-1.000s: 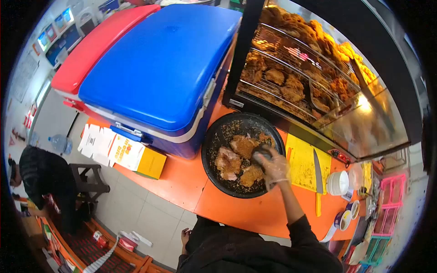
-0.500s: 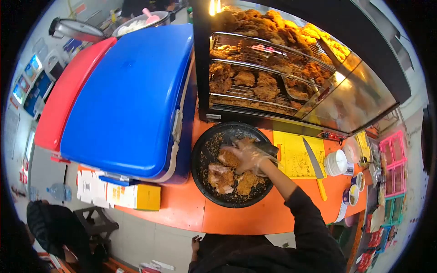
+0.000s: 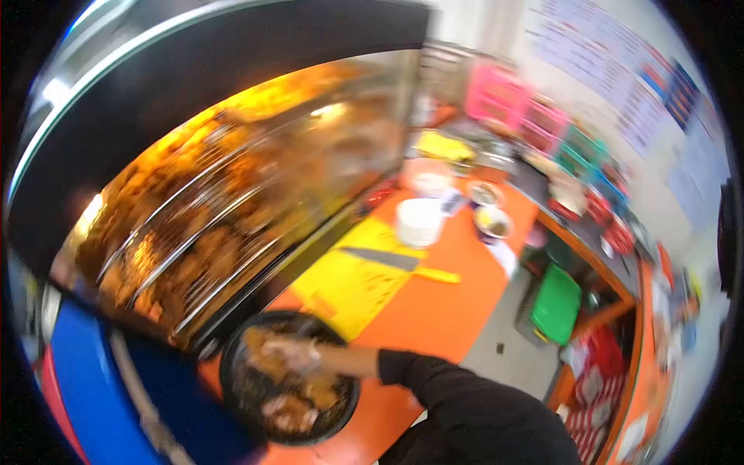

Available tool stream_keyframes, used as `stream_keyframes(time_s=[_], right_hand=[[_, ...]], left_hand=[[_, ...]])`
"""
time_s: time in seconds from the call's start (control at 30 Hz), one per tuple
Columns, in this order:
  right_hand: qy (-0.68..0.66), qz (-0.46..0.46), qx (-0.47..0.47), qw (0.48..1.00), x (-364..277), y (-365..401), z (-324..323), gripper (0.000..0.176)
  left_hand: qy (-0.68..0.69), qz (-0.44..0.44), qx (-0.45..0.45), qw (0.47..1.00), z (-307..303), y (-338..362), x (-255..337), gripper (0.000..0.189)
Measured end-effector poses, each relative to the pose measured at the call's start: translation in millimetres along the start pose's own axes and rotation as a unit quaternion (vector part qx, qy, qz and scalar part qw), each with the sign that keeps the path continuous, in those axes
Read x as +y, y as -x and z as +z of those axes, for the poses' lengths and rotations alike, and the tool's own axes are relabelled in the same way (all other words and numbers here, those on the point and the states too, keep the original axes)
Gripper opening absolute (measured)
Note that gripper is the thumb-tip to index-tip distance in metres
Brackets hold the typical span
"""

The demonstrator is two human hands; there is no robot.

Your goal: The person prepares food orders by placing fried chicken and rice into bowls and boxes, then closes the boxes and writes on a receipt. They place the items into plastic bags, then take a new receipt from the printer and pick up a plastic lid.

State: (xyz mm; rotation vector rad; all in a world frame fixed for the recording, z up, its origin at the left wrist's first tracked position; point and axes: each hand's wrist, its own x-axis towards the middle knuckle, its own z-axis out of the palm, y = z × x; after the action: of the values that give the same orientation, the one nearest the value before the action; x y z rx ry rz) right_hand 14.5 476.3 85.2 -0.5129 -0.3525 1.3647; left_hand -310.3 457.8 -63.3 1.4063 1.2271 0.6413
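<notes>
From where I stand, pale walls [image 3: 496,23] run along the far side, with printed sheets [image 3: 604,62] and a dark blue poster [image 3: 680,94] fixed to them, all a bit blurred. The bench [image 3: 457,310] has a bright orange top, and next to it a big black-framed display cabinet [image 3: 232,209] glows amber from lamps inside. Past the bench lies a strip of light grey floor [image 3: 484,349], then an orange-edged shelf unit [image 3: 601,314] with a dark grey top and a green-lidded bin [image 3: 556,304] beside it, and pink and teal baskets [image 3: 498,97] line up near the wall.
</notes>
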Motion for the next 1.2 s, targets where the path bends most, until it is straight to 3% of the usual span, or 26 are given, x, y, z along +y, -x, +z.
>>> stream_keyframes(time_s=[0.03, 0.1, 0.17, 0.2, 0.3, 0.33, 0.4, 0.47, 0.5, 0.57, 0.6, 0.67, 0.7, 0.73, 0.8, 0.87, 0.9, 0.93, 0.97, 1.0, 1.07, 1.1, 1.13, 1.17, 1.2], right_hand=[[-0.247, -0.008, -0.055, 0.967, 7, -4, -10, 0.045], [-0.282, -0.173, -0.225, 0.916, -29, 34, 44, 0.042], [-0.385, -0.205, -0.242, 0.867, -48, 58, 49, 0.047], [-0.415, -0.217, -0.199, 0.861, -63, 82, 52, 0.049], [-0.404, -0.309, -0.167, 0.845, -113, 163, 34, 0.050], [-0.402, -0.319, -0.230, 0.827, -142, 209, 24, 0.049], [-0.330, -0.383, -0.136, 0.852, -193, 303, -30, 0.049], [-0.272, -0.458, -0.138, 0.835, -244, 419, -85, 0.049], [-0.301, -0.498, -0.096, 0.807, -273, 480, -103, 0.047], [-0.269, -0.620, 0.121, 0.727, -318, 584, -133, 0.042], [-0.269, -0.648, 0.169, 0.692, -342, 635, -161, 0.038], [-0.222, -0.666, 0.189, 0.687, -382, 743, -226, 0.037], [-0.136, -0.672, 0.314, 0.657, -407, 789, -241, 0.036], [-0.232, -0.687, 0.365, 0.584, -433, 818, -246, 0.033], [-0.084, -0.559, 0.571, 0.595, -461, 908, -306, 0.029], [0.036, -0.450, 0.769, 0.452, -490, 946, -338, 0.032], [0.036, -0.446, 0.767, 0.460, -495, 955, -340, 0.032], [0.206, -0.280, 0.873, 0.343, -503, 953, -320, 0.034], [0.364, -0.097, 0.905, 0.198, -509, 951, -309, 0.035], [0.370, -0.098, 0.900, 0.207, -508, 953, -311, 0.035], [0.482, 0.026, 0.843, 0.238, -504, 950, -314, 0.036], [0.449, 0.052, 0.856, 0.252, -510, 933, -294, 0.031], [0.516, 0.054, 0.814, 0.260, -501, 948, -319, 0.028], [0.497, 0.099, 0.831, 0.229, -499, 944, -317, 0.027], [0.525, 0.063, 0.822, 0.211, -489, 941, -319, 0.027]], left_hand=[[-0.003, 0.058, -0.019, 0.998, 18, -23, 45, 0.039], [0.008, 0.150, -0.075, 0.986, 66, -52, 121, 0.038], [0.013, 0.211, -0.130, 0.969, 122, -55, 190, 0.037], [0.011, 0.231, -0.162, 0.959, 154, -51, 214, 0.037], [-0.009, 0.265, -0.265, 0.927, 245, -17, 250, 0.036], [-0.021, 0.270, -0.297, 0.916, 281, 1, 255, 0.036], [-0.041, 0.265, -0.346, 0.899, 355, 42, 259, 0.035], [-0.069, 0.244, -0.389, 0.886, 429, 83, 241, 0.034], [-0.084, 0.228, -0.406, 0.881, 461, 101, 229, 0.034], [-0.123, 0.195, -0.436, 0.870, 523, 134, 203, 0.033], [-0.146, 0.177, -0.448, 0.864, 549, 151, 194, 0.033], [-0.184, 0.150, -0.457, 0.857, 590, 184, 190, 0.032], [-0.198, 0.135, -0.465, 0.852, 606, 196, 184, 0.032], [-0.212, 0.127, -0.466, 0.850, 617, 208, 184, 0.032], [-0.229, 0.110, -0.469, 0.846, 634, 224, 182, 0.031], [-0.243, 0.094, -0.466, 0.845, 639, 230, 174, 0.030], [-0.251, 0.084, -0.460, 0.847, 636, 231, 170, 0.030], [-0.257, 0.073, -0.451, 0.852, 629, 229, 165, 0.030], [-0.264, 0.061, -0.440, 0.856, 621, 227, 159, 0.030], [-0.269, 0.047, -0.427, 0.862, 609, 223, 152, 0.029], [-0.280, 0.013, -0.391, 0.877, 572, 214, 129, 0.029], [-0.282, -0.007, -0.366, 0.887, 548, 212, 116, 0.028], [-0.284, -0.030, -0.341, 0.896, 518, 214, 100, 0.028], [-0.285, -0.057, -0.310, 0.905, 484, 220, 83, 0.028], [-0.286, -0.082, -0.281, 0.913, 448, 230, 64, 0.027]])
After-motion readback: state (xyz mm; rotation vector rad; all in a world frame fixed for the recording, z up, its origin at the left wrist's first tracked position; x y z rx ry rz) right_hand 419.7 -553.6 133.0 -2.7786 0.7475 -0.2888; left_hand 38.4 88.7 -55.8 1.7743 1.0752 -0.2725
